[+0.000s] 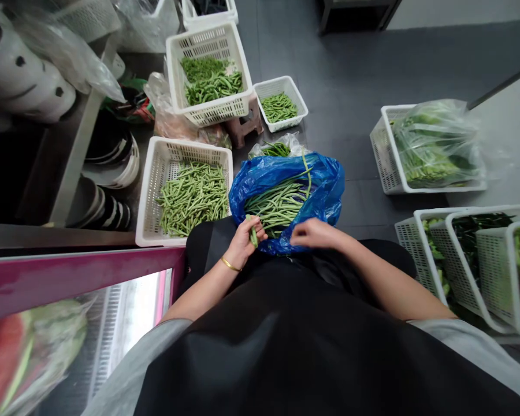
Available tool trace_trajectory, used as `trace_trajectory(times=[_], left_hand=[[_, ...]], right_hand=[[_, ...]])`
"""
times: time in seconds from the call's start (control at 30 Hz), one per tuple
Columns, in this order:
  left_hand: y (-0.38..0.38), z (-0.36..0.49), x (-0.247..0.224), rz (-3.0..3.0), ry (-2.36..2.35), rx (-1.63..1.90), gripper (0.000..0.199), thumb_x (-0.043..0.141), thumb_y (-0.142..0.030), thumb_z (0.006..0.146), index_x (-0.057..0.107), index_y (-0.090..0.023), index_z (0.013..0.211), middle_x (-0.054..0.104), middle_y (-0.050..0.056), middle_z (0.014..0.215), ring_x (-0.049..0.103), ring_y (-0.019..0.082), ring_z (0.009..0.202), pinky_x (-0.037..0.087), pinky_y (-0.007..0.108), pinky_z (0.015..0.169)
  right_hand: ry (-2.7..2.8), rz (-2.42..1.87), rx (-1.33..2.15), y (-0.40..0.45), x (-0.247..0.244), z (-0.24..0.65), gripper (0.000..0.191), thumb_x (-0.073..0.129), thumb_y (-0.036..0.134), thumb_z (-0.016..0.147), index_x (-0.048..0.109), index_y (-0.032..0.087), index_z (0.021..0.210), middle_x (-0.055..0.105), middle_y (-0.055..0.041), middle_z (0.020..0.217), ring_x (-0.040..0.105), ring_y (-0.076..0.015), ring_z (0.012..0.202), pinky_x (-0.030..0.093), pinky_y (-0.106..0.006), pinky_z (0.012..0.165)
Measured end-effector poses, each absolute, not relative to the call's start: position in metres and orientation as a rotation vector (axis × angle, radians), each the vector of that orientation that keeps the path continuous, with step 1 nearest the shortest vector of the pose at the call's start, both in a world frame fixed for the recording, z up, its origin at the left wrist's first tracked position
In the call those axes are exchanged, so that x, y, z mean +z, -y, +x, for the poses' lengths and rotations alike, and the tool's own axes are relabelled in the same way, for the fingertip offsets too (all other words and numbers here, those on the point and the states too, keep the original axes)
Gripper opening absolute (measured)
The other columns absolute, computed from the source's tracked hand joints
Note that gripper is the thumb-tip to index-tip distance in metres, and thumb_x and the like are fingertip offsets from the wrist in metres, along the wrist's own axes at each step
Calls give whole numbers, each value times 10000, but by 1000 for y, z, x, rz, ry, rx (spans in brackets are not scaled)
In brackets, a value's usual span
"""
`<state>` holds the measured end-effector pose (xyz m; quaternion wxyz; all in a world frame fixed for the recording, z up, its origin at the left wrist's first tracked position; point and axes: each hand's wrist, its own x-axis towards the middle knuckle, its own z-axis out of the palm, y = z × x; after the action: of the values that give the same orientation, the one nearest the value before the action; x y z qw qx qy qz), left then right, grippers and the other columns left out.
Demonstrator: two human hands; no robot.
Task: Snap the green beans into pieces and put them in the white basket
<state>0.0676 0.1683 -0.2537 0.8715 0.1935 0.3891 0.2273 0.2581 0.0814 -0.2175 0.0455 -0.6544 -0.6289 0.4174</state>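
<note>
Long beans were slim, pale green, uncut-looking, loosely lined up inside one open blue bag, crinkled plastic, right in front of the person; a strand or two stuck up over its far rim. Left hand was clamped on a few short bean pieces at the bag's near-left edge. Right hand had fingers curled over the near-right edge; couldn't tell if it gripped anything.

Containers: one large white basket left of the bag, holding a heap of short cut beans. One upper white basket, beside a brown stool, with green pods plus a finer green heap. One small white basket of green pods. One right-hand basket with bagged green vegetables. At least two more baskets lower right, greens inside. Individual beans: too many to count.
</note>
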Motion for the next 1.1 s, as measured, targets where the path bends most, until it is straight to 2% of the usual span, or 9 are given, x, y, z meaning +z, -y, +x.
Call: trace_trajectory(times=[0.1, 0.23, 0.3, 0.43, 0.6, 0.73, 0.9, 1.0, 1.1], left_hand=[[-171, 67, -253, 468, -832, 421, 409, 747, -271, 610, 349, -180, 610, 230, -128, 417, 264, 19, 333, 345, 173, 384], [-175, 69, -252, 541, -926, 317, 305, 707, -363, 666, 510, -130, 654, 389, -69, 450, 402, 47, 384, 343, 176, 378], [-178, 69, -252, 568, -929, 284, 267, 694, -340, 680, 561, -109, 693, 450, -43, 483, 415, 47, 385, 306, 167, 359], [-176, 78, -252, 600, -910, 261, 236, 686, -293, 692, 616, -76, 754, 449, -48, 483, 292, 1, 334, 177, 146, 333], [-158, 103, -245, 706, -847, 343, 327, 684, -368, 702, 626, -84, 852, 585, 9, 598, 281, -1, 347, 196, 163, 337], [-144, 108, -231, 795, -726, 434, 350, 719, -401, 646, 627, -103, 805, 533, -31, 527, 288, 7, 345, 214, 176, 350], [-136, 92, -207, 1089, -598, 328, 355, 690, -409, 661, 648, -95, 822, 618, 25, 621, 348, 13, 364, 227, 188, 374], [-137, 82, -198, 1153, -532, 210, 389, 677, -362, 665, 642, -105, 955, 588, -4, 544, 323, 18, 332, 209, 187, 364], [-137, 75, -196, 1182, -493, 67, 374, 658, -339, 666, 650, -100, 954, 535, -23, 464, 315, 30, 311, 182, 188, 349]], right_hand=[[1783, -2426, 764, -129, -242, 255, 381, 409, 392, 887, 708, 156, 867, 704, -122, 903, 634, -214, 849, 417, -259, 688], [1902, -2541, 775, -173, -275, 240, 351, 478, 362, 863, 695, 92, 919, 682, -202, 975, 629, -261, 924, 421, -294, 742], [1880, -2548, 749, -176, -277, 244, 339, 444, 324, 880, 687, 94, 929, 680, -201, 981, 628, -261, 918, 418, -295, 732], [1727, -2555, 498, -146, -253, 271, 331, 400, 345, 902, 664, 145, 898, 684, -140, 944, 618, -235, 869, 402, -278, 690], [1951, -2260, 344, -79, -220, 263, 291, 405, 328, 907, 622, 133, 900, 640, -132, 919, 588, -207, 798, 376, -268, 634], [1964, -2117, 544, -53, -222, 232, 235, 421, 257, 898, 612, 127, 852, 638, -123, 858, 580, -186, 756, 389, -261, 640], [2033, -1959, 1344, -42, -239, 221, 171, 634, 142, 702, 580, 175, 543, 589, -9, 543, 539, -134, 541, 372, -233, 531], [1735, -1877, 1475, -39, -232, 237, 84, 698, 227, 652, 656, 174, 702, 607, 9, 562, 538, -118, 502, 380, -221, 482], [1079, -1605, 1495, -46, -210, 255, 426, 664, 460, 680, 633, 166, 987, 628, 8, 643, 530, -95, 482, 393, -214, 448]])
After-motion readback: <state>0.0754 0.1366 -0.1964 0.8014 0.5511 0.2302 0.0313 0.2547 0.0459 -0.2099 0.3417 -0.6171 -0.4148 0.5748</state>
